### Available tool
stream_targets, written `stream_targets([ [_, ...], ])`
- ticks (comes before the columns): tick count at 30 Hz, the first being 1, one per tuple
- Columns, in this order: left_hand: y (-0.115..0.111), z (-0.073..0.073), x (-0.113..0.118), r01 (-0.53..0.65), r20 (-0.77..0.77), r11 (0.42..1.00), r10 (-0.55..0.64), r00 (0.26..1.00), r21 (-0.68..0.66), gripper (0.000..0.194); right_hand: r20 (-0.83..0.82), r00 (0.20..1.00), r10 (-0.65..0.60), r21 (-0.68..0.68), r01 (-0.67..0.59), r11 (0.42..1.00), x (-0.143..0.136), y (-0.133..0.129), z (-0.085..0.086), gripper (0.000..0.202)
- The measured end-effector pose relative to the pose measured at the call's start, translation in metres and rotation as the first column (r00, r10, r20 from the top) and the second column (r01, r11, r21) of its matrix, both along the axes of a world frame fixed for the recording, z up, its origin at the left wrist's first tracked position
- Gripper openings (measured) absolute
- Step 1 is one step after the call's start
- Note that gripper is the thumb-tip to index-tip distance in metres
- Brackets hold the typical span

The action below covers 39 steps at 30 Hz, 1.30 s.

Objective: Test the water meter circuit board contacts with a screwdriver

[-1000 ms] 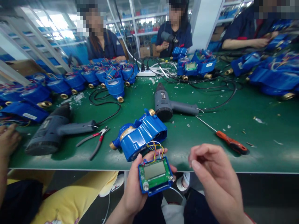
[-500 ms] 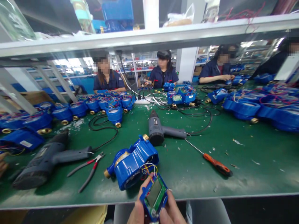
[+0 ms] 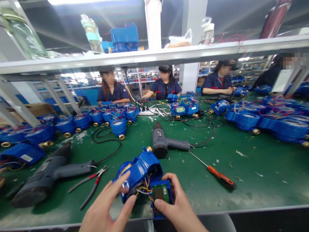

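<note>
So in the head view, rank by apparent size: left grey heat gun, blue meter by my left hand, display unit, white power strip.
1. Grey heat gun
2. Blue meter
3. Display unit in your right hand
4. White power strip, farther off

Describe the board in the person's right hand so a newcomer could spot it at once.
On the green workbench, come down to the middle of the near edge. There the right hand holds a small, blue-framed green circuit board. Yellow and white wires run from it toward the bulkier blue housing beside it; unlike that housing, it shows a flat green face.
</note>
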<state>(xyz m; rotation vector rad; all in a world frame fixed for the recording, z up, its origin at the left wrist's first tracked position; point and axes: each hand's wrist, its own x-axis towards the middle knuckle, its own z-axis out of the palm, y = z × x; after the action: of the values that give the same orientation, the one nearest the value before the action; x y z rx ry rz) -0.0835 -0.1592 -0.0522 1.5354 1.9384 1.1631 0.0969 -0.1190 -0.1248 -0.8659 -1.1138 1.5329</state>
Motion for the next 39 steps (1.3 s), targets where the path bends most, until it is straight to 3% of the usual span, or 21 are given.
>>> stream_targets([
  [2, 0.022, 0.002, -0.009, 0.094, -0.169, 0.996, -0.093, 0.981, -0.004, 0.091, 0.133, 0.991, -0.032, 0.108, 0.018, 0.994, 0.007, 0.005, 0.0, 0.058],
  [4, 0.043, 0.002, -0.017, 0.148, -0.198, 0.975, -0.18, 0.964, -0.168, 0.104, 0.229, 0.973, -0.031, 0.175, -0.01, 0.984, 0.014, 0.013, 0.007, 0.055],
  [6, 0.059, 0.005, -0.025, 0.259, -0.16, 0.949, -0.288, 0.944, -0.178, 0.1, 0.285, 0.958, 0.025, 0.211, -0.088, 0.973, 0.019, 0.022, 0.018, 0.049],
  [8, 0.069, 0.011, -0.031, 0.327, -0.089, 0.932, -0.343, 0.935, -0.159, 0.083, 0.304, 0.952, 0.049, 0.266, -0.134, 0.955, 0.021, 0.032, 0.031, 0.049],
  [12, 0.077, 0.026, -0.038, 0.337, 0.155, 0.909, -0.306, 0.939, -0.244, 0.061, 0.298, 0.955, 0.005, 0.377, -0.123, 0.918, 0.011, 0.05, 0.05, 0.044],
  [16, 0.069, 0.038, -0.041, 0.372, 0.323, 0.869, -0.268, 0.908, -0.326, 0.053, 0.295, 0.955, -0.031, 0.43, -0.104, 0.897, -0.009, 0.068, 0.054, 0.041],
  [19, 0.051, 0.041, -0.047, 0.32, 0.524, 0.838, -0.049, 0.85, -0.441, 0.058, 0.32, 0.946, -0.055, 0.458, -0.104, 0.883, -0.024, 0.082, 0.058, 0.04],
  [22, 0.033, 0.037, -0.051, 0.302, 0.674, 0.805, 0.158, 0.721, -0.511, 0.06, 0.374, 0.926, -0.059, 0.501, -0.148, 0.853, -0.036, 0.09, 0.07, 0.038],
  [27, 0.022, 0.025, -0.048, 0.301, 0.809, 0.871, 0.164, 0.565, -0.387, 0.06, 0.562, 0.817, -0.126, 0.57, -0.273, 0.775, -0.048, 0.084, 0.097, 0.034],
  [30, 0.021, 0.02, -0.047, 0.294, 0.848, 0.879, 0.197, 0.492, -0.375, 0.059, 0.699, 0.677, -0.229, 0.552, -0.308, 0.774, -0.053, 0.076, 0.106, 0.034],
  [33, 0.019, 0.017, -0.045, 0.279, 0.848, 0.871, 0.243, 0.471, -0.404, 0.058, 0.766, 0.558, -0.321, 0.545, -0.296, 0.785, -0.058, 0.074, 0.11, 0.033],
  [36, 0.013, 0.016, -0.041, 0.271, 0.886, 0.899, 0.217, 0.409, -0.345, 0.054, 0.773, 0.516, -0.369, 0.558, -0.276, 0.783, -0.061, 0.077, 0.113, 0.029],
  [39, 0.009, 0.012, -0.039, 0.273, 0.919, 0.918, 0.184, 0.349, -0.288, 0.05, 0.767, 0.532, -0.358, 0.566, -0.3, 0.768, -0.059, 0.071, 0.111, 0.03],
])
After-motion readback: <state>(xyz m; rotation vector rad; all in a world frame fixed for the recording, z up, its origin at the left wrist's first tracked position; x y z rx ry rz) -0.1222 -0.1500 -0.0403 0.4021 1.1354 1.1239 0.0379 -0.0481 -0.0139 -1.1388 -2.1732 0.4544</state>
